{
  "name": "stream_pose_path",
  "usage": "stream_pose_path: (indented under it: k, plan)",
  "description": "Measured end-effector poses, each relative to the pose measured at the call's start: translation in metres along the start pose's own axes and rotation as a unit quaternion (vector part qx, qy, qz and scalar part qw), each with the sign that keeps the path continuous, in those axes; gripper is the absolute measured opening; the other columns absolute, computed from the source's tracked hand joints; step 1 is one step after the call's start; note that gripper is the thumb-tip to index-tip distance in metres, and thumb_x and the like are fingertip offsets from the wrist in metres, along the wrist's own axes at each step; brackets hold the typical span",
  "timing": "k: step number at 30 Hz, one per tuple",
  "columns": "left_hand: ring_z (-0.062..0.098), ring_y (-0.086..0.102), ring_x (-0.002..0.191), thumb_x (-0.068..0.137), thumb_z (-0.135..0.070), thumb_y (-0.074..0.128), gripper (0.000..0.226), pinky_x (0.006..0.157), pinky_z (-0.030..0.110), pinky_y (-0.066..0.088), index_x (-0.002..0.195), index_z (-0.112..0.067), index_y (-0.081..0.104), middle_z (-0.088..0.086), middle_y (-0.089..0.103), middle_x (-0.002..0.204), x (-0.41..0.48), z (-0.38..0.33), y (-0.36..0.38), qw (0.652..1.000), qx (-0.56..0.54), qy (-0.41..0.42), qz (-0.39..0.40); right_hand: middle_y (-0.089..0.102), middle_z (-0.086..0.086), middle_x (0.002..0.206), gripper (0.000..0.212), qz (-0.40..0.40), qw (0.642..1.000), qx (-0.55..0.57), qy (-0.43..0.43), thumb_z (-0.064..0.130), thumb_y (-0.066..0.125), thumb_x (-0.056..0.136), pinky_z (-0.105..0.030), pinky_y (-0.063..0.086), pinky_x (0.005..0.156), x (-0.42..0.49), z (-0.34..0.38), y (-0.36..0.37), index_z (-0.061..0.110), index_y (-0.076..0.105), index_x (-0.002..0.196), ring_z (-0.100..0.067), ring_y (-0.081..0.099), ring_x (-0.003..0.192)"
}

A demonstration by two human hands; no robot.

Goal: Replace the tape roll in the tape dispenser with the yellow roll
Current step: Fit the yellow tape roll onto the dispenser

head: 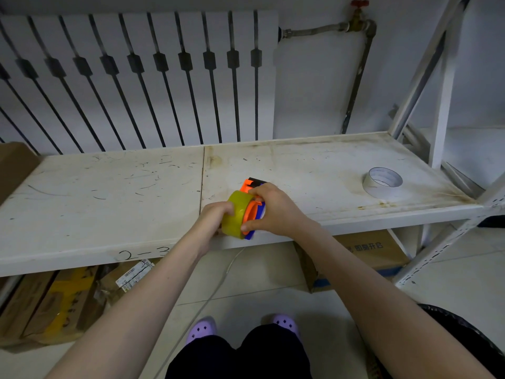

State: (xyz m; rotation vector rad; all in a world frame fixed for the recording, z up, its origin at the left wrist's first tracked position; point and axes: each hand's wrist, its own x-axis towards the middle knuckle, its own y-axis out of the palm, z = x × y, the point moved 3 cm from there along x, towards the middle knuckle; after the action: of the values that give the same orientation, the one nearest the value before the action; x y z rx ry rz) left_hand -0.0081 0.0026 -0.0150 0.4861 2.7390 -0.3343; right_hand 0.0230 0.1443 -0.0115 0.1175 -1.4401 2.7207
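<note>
So the step here looks like seating the new roll on the hub, and that's mostly about keeping things square. Starting on the left: the left hand is wrapped around the outer face of the yellow roll, fingers curled over its far edge, pushing it sideways toward the other hand. The roll stands on edge, right up against the orange wheel of the tape dispenser, low over the front lip of the shelf. I can't tell if it's fully on or only partway, the hands cover the joint. On the other side of the roll, the right hand clamps the dispenser, thumb underneath near the blue side plate and fingers over the top, with the black cutter end poking out beyond the knuckles. My advice: brace the dispenser firmly with that hand, keep the roll's hole lined up flat with the wheel, and press evenly, because a tilted roll will probably jam. I'd also check which way the tape unwinds before pushing it home. Way off to the right, well apart from both hands, a white roll lies flat on the shelf, presumably the old one.
</note>
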Motion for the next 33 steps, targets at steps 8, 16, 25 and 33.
stream_pose_path:
  k: [8, 16, 25, 33]
  plan:
    - [0.026, 0.055, 0.076, 0.068, -0.027, 0.052, 0.045, 0.064, 0.029, 0.045, 0.109, -0.010, 0.055, 0.011, 0.059, 0.096, 0.011, -0.021, 0.006, 0.998, -0.008, -0.063, -0.028, 0.047, -0.005, 0.124, 0.076, -0.074, 0.996, 0.040, -0.002, 0.041, 0.085, 0.055, -0.045, 0.051, 0.086, -0.009, 0.000, 0.016, 0.020, 0.048, 0.118, -0.025, 0.050, 0.106]
    - [0.024, 0.043, 0.062, 0.074, -0.011, 0.042, 0.004, 0.062, 0.029, 0.036, 0.070, -0.012, 0.042, 0.008, 0.046, 0.070, 0.017, -0.028, 0.007, 0.996, 0.034, -0.073, -0.037, 0.058, 0.002, 0.106, 0.064, -0.065, 0.997, 0.039, -0.024, 0.053, 0.078, 0.060, -0.036, 0.051, 0.076, -0.008, 0.002, 0.009, 0.021, 0.050, 0.108, -0.018, 0.053, 0.095]
    - [0.024, 0.054, 0.068, 0.077, -0.023, 0.050, 0.017, 0.058, 0.029, 0.044, 0.088, -0.011, 0.056, 0.009, 0.058, 0.081, 0.012, -0.033, 0.010, 0.994, 0.071, -0.083, 0.004, 0.056, 0.001, 0.117, 0.079, -0.076, 0.991, 0.083, 0.071, 0.053, 0.079, 0.060, -0.028, 0.044, 0.075, -0.011, 0.005, 0.018, 0.021, 0.041, 0.121, -0.017, 0.054, 0.103]
    - [0.027, 0.049, 0.077, 0.071, -0.017, 0.046, 0.022, 0.067, 0.032, 0.043, 0.092, -0.011, 0.050, 0.010, 0.052, 0.088, 0.019, -0.039, 0.013, 0.997, 0.022, -0.058, -0.037, 0.063, 0.002, 0.105, 0.076, -0.198, 0.977, -0.070, -0.030, 0.054, 0.078, 0.052, -0.031, 0.040, 0.083, -0.010, 0.015, 0.008, 0.020, 0.050, 0.114, -0.019, 0.059, 0.095]
